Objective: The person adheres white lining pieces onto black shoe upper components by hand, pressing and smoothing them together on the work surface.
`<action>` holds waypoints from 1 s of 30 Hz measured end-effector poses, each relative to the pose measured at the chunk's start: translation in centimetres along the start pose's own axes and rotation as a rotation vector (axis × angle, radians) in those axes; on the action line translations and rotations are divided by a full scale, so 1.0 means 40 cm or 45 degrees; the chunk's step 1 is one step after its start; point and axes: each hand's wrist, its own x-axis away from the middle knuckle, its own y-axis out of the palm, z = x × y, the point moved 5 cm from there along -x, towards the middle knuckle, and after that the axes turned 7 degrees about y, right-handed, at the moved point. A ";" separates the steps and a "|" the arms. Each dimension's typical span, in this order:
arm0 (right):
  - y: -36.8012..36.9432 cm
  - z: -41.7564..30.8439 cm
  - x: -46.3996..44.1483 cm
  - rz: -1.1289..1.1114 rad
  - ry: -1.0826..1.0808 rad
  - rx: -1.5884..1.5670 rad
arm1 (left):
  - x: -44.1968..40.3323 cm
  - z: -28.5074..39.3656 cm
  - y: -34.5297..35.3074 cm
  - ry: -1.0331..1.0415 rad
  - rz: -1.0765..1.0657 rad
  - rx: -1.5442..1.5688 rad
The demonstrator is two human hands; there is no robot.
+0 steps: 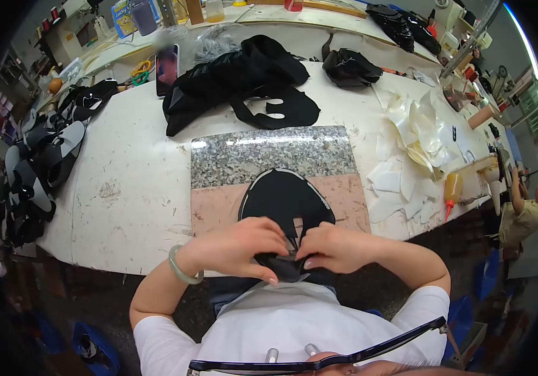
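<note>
Head view: left hand [240, 246] touches black piece [275, 199]; right hand [333, 248] pinches it.

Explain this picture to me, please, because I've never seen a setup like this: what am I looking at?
There's no machine here, just a person's two bare hands. The single picture comes from a camera on their head, looking forward and down, so their own body shows at the bottom.

The left hand and right hand are at the near end of a black piece. The right seems to pinch it; the left's exact grip is unclear.

Beneath lies a board, speckled at the far end and pinkish nearer, on a whitish table. Around it are black material beyond, dark pieces to the left, and pale sheets to the right.
</note>
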 end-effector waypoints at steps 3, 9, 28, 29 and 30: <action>-0.041 0.005 -0.009 -0.133 0.148 -0.347 | 0.014 0.006 0.009 -0.235 -0.133 -0.042; -0.178 -0.089 0.026 0.351 0.017 -0.482 | -0.020 0.059 -0.146 -0.146 0.562 -0.351; -1.054 0.716 -0.043 1.658 1.214 0.823 | 0.374 -0.112 -0.141 -0.825 1.640 0.206; -1.028 0.770 -0.063 1.772 1.279 0.838 | 0.416 -0.115 -0.153 -0.862 1.684 0.132; -1.013 0.769 -0.100 1.658 1.156 0.745 | 0.464 -0.112 -0.164 -0.913 1.728 0.052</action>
